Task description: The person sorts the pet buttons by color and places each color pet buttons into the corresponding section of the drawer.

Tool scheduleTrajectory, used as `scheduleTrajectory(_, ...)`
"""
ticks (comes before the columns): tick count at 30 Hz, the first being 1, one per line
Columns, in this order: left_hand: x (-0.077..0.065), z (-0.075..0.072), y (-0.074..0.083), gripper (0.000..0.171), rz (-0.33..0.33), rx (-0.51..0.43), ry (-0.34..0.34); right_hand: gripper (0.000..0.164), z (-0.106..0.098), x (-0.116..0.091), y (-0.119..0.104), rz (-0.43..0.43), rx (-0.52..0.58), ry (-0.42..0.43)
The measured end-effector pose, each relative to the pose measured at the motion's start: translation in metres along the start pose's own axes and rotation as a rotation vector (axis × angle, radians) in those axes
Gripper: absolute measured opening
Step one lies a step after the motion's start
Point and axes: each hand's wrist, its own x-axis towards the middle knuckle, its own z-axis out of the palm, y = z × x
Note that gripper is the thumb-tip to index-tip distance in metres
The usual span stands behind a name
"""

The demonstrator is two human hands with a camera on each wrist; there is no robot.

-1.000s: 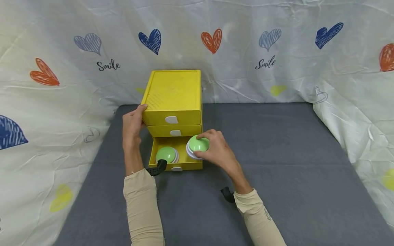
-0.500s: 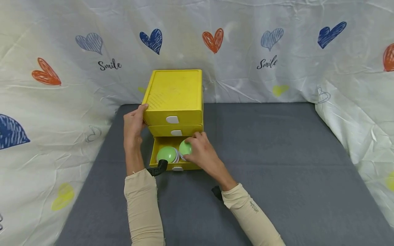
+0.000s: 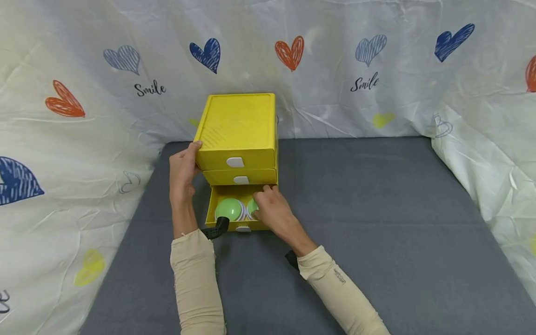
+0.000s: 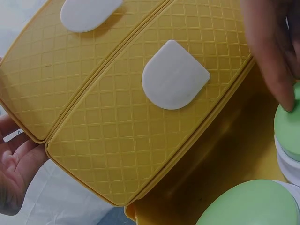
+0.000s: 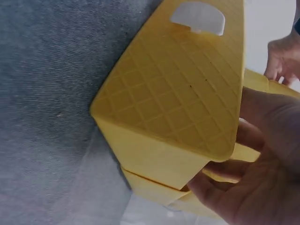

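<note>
A yellow drawer cabinet [image 3: 236, 122] stands on the grey cloth, its bottom drawer [image 3: 224, 192] pulled out. My left hand [image 3: 182, 174] grips the cabinet's left side, thumb at the top front edge. Inside the drawer lies a round push button [image 3: 228, 209] with a green dome and white base. To its right is a second green-domed button [image 3: 252, 209], mostly hidden behind my right hand [image 3: 274, 211], which holds it down in the drawer. The left wrist view shows a fingertip against this second button's green dome [image 4: 288, 126]. In the right wrist view the drawer front [image 5: 168, 93] hides both buttons.
Two upper drawers, shut, have white tab handles [image 3: 235, 162]. A white sheet [image 3: 318, 56] printed with hearts hangs behind and at both sides. Grey cloth [image 3: 368, 209] extends right of the cabinet. A black wrist mount [image 3: 217, 228] juts out near the drawer front.
My right hand has moved left and down, bringing the second button from the drawer's right edge into the drawer beside the first. My left hand has stayed on the cabinet.
</note>
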Motion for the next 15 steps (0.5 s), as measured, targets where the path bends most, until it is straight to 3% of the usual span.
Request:
scheduleTrajectory(5, -0.002, 0.001, 0.002, 0.055, -0.018, 0.007, -0.003, 0.006, -0.008, -0.020, -0.020, -0.007, 0.008, 0.226)
scheduleTrajectory(7, -0.001, 0.002, 0.003, 0.055, -0.016, 0.003, 0.004, 0.010, -0.012, -0.029, -0.032, -0.048, -0.010, 0.256)
scheduleTrajectory(12, 0.002, 0.002, 0.004, 0.054, -0.019, -0.003, 0.022, 0.035, -0.007, -0.044, -0.049, -0.174, -0.051, 0.137)
scheduleTrajectory(15, 0.000, 0.002, 0.003, 0.054, -0.042, 0.015, 0.016, 0.038, 0.006, -0.046, -0.047, -0.183, -0.049, 0.096)
